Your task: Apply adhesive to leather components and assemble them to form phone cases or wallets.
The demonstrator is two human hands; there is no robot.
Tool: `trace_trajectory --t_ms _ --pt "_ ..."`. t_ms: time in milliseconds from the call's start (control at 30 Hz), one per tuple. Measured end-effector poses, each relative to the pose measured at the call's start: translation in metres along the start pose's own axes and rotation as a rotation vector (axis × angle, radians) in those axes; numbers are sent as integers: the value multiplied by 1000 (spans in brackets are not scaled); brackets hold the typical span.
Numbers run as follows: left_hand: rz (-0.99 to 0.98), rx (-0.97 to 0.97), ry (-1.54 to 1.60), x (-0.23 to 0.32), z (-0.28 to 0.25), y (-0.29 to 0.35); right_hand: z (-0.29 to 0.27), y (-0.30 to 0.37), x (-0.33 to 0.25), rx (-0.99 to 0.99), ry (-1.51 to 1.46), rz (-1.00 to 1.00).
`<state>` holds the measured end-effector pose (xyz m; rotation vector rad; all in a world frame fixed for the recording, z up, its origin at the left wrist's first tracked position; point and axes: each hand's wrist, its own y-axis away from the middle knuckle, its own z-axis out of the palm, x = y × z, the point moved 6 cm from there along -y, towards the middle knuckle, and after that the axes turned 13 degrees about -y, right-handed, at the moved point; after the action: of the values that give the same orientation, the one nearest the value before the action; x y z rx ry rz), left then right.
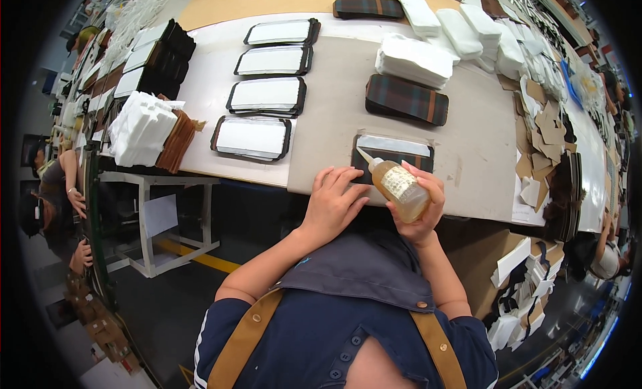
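Between the column of white-topped pieces (266,93) and the plaid stack (406,100), the table (331,98) has a bare lane, through which a hand could pass; another bare place lies between this stack and the cardboard scraps (543,131); over the plaid panel (420,160), however, the tilted bottle (399,187) in the right hand (426,205) blocks the near approach; the left hand (334,198) occupies the front side, just beside; behind the plaid stack, white pads (414,60) form a barrier.
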<state>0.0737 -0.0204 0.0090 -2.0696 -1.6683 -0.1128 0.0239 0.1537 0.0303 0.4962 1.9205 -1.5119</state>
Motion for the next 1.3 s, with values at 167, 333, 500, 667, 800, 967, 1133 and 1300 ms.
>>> trace_trajectory --t_ms 167,333,500,667,800,967,1133,1300 --pt "-17 0 -4 -8 -4 4 -15 -19 17 70 -172 140" --pt "-33 53 2 -23 -9 3 -56 -53 51 127 -275 468" --pt "-2 98 -25 -30 -6 6 -51 -70 69 -4 -369 618" --pt "12 128 -8 -37 -6 6 -42 -72 71 -77 -376 616" --pt "23 139 -11 -38 -8 5 -38 -74 69 -110 -366 620" --pt "12 134 16 -42 -7 5 -38 -72 63 -154 -352 624" --pt "9 110 48 -43 -7 4 -39 -59 52 -213 -353 634" --pt "-3 71 121 -47 -8 1 -56 -40 51 -78 -502 697"
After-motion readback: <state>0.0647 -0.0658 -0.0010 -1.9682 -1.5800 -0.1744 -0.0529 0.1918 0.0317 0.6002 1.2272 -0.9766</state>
